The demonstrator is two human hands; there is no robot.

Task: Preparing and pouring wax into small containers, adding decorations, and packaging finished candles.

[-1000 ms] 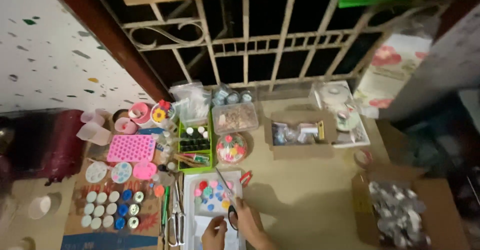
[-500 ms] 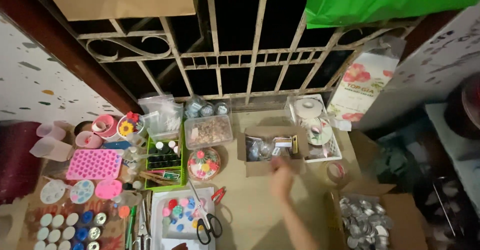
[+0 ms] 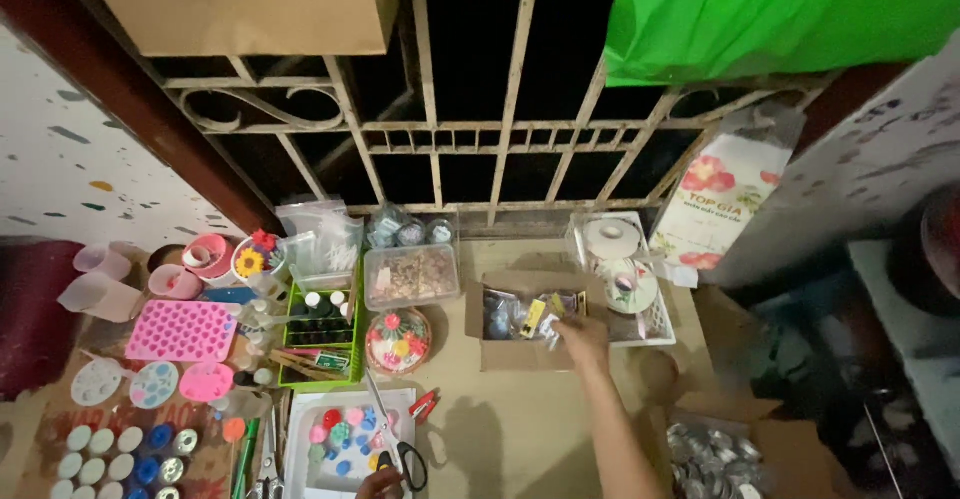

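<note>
My right hand (image 3: 584, 340) reaches forward into an open cardboard box (image 3: 500, 357) holding small clear packets (image 3: 546, 325). Its fingertips are on one packet at the box's right side, but the grip is blurred. Only the top of my left hand (image 3: 381, 485) shows at the bottom edge. It lies on a white tray (image 3: 300, 437) of coloured round pieces, right beside the black handles of a pair of scissors (image 3: 404, 456) lying across the tray.
Pink moulds (image 3: 181, 330), a green bin of small bottles (image 3: 322, 331), a clear tub (image 3: 411, 275), a round decorated dish (image 3: 398, 340) and pink cups (image 3: 176, 281) crowd the left. A white tray with tape rolls (image 3: 620, 259) and a box of metal cups (image 3: 716, 456) sit right. A metal window grille (image 3: 436, 142) stands behind.
The view has tilted slightly. My right hand moved from above the cardboard box down onto the packets inside it. My left hand edged back into view by the scissors.
</note>
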